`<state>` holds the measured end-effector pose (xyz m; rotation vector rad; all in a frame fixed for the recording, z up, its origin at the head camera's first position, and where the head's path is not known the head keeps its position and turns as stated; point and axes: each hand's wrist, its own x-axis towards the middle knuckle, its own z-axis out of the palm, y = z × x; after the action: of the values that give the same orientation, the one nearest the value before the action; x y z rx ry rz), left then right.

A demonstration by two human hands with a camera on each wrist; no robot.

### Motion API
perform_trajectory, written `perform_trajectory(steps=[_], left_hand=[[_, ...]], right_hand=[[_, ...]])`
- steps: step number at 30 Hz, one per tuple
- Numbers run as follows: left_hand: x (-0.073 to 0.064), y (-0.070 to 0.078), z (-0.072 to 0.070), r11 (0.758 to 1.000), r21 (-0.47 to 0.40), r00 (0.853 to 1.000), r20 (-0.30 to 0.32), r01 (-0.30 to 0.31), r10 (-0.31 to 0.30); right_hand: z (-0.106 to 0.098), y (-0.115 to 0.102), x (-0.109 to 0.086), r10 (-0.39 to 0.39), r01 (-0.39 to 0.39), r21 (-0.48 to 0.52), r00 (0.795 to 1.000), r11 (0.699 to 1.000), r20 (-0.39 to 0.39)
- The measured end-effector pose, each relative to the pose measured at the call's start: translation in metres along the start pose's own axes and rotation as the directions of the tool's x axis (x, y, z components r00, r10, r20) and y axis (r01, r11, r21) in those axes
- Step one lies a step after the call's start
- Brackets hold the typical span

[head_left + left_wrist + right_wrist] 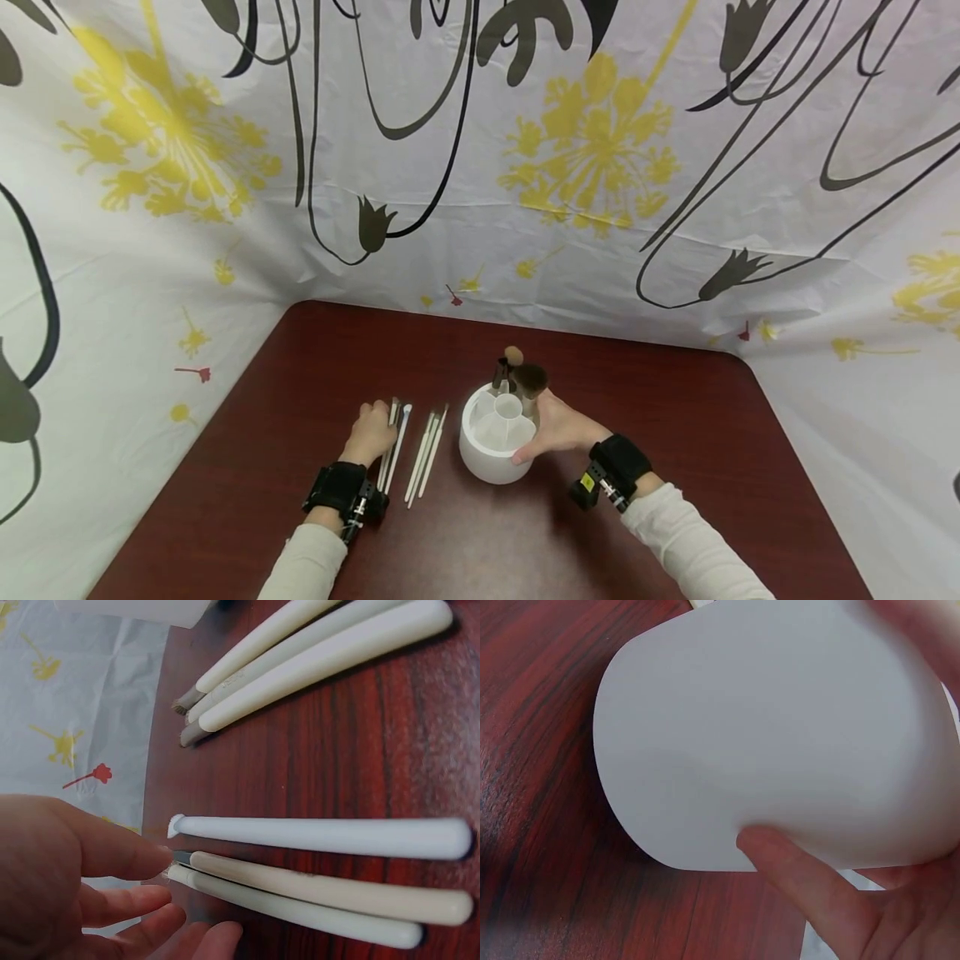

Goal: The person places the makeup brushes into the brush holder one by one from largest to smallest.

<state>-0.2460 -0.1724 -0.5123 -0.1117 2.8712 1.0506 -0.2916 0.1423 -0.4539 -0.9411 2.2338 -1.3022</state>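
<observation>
Near the left of the table, my left hand (pixel 370 435) is at the bristle ends of a small group of slim makeup brushes. In the left wrist view, a fingertip touches or nearly touches the tip of a cream-handled brush (pixel 337 889). A paler brush (pixel 300 909) lies against it, and a bluish-white brush (pixel 322 835) lies a little apart. My right hand (pixel 558 427) grips the side of a round white brush holder (pixel 491 463), its thumb on the near wall. Several dark-bristled brushes (pixel 531 378) stand in the holder's far compartments.
Between my left hand and the holder lies another group of pale-handled brushes (pixel 426 458), side by side. The dark red wooden table (pixel 645 367) ends at a white cloth (pixel 420 267) with yellow and grey flower prints.
</observation>
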Motion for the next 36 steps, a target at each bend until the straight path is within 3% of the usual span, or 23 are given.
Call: perform_trajectory(steps=[15, 25, 36], left_hand=[[0.0019, -0.0008, 0.0016, 0.998, 0.050, 0.999, 0.008, 0.037, -0.038], [0.0018, -0.0026, 0.0028, 1.000, 0.005, 1.000, -0.009, 0.030, -0.030], [0.0026, -0.0051, 0.0014, 0.998, -0.051, 0.999, 0.018, 0.043, -0.043]], right_hand=[[-0.0007, 0.0005, 0.0009, -0.002, 0.002, 0.005, 1.000, 1.000, -0.004], [-0.0010, 0.0027, 0.0007, 0.001, -0.001, 0.001, 1.000, 1.000, 0.005], [0.0002, 0.0022, 0.0001, 0.013, -0.013, -0.003, 1.000, 1.000, -0.010]])
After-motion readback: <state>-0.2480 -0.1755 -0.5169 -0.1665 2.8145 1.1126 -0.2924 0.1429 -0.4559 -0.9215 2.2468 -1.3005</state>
